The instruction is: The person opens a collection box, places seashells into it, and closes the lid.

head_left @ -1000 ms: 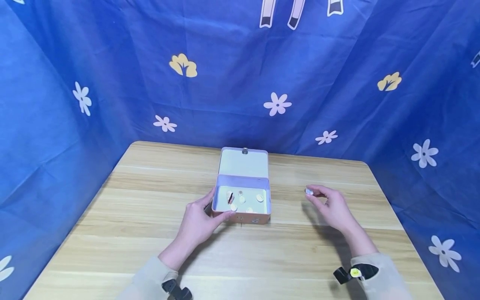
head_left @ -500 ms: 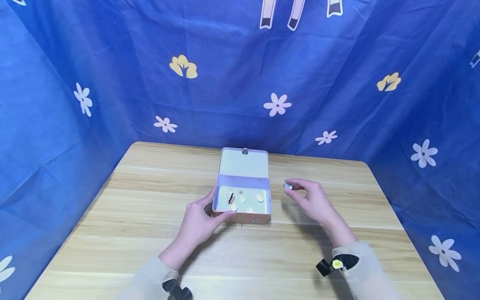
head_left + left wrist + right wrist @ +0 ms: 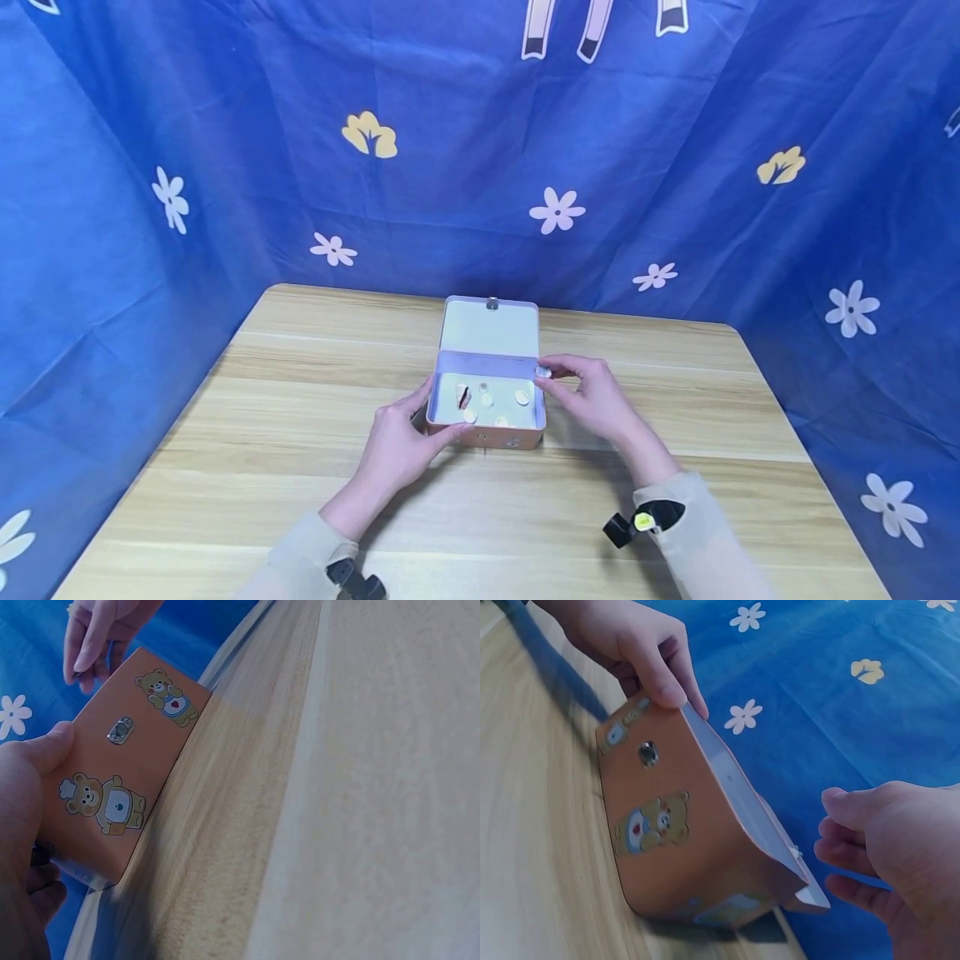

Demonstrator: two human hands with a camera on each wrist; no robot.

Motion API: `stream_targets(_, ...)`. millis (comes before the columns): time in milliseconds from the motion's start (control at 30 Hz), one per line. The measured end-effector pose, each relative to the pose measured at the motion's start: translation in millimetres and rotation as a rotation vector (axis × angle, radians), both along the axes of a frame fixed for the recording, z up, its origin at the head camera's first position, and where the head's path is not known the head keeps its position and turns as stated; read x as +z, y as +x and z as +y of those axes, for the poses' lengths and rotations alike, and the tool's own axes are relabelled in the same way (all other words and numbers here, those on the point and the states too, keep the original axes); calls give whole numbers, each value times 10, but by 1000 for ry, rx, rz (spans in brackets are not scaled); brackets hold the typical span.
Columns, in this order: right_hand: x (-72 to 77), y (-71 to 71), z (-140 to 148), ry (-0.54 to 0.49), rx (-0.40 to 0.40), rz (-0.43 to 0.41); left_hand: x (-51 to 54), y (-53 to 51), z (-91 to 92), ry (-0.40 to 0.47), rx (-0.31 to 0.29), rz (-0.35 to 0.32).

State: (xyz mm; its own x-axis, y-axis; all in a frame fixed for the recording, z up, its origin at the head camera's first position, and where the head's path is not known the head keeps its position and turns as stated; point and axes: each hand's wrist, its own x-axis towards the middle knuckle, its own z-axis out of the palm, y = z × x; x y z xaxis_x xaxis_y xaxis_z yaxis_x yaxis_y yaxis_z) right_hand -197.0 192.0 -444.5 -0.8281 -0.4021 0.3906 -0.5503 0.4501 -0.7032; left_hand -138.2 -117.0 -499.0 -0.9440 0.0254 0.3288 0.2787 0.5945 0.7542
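Note:
An orange tin box (image 3: pixel 498 437) with bear pictures stands on the wooden table, its lid (image 3: pixel 491 329) laid back. Several small pale pieces like seashells (image 3: pixel 522 398) lie on its white floor, one of them (image 3: pixel 462 397) with a dark stripe. My left hand (image 3: pixel 401 440) grips the box's front left corner, thumb on the front rim. Between thumb and fingertips, my right hand (image 3: pixel 592 400) pinches a small whitish shell-like piece (image 3: pixel 543 372) at the box's right rim. The left wrist view shows the box's front clasp (image 3: pixel 120 730); the pinched piece is hidden in the right wrist view.
Blue cloth (image 3: pixel 465 167) with flowers hangs behind the table and on both sides. The light wooden table (image 3: pixel 480 525) reaches out around the box. The open lid rises at the back of the box.
My right hand has moved left across the table to the box's right rim, with the small whitish piece still pinched. My left hand keeps its grip on the box.

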Motion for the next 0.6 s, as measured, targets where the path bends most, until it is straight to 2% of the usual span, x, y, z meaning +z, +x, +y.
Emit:
stream_targets(300,-72,-30,-226,-11,61,-26,30,24,-3,13,-8,2)
stream_targets(600,-101,-35,-363,-17,82,-50,43,22,3,7,-12,15)
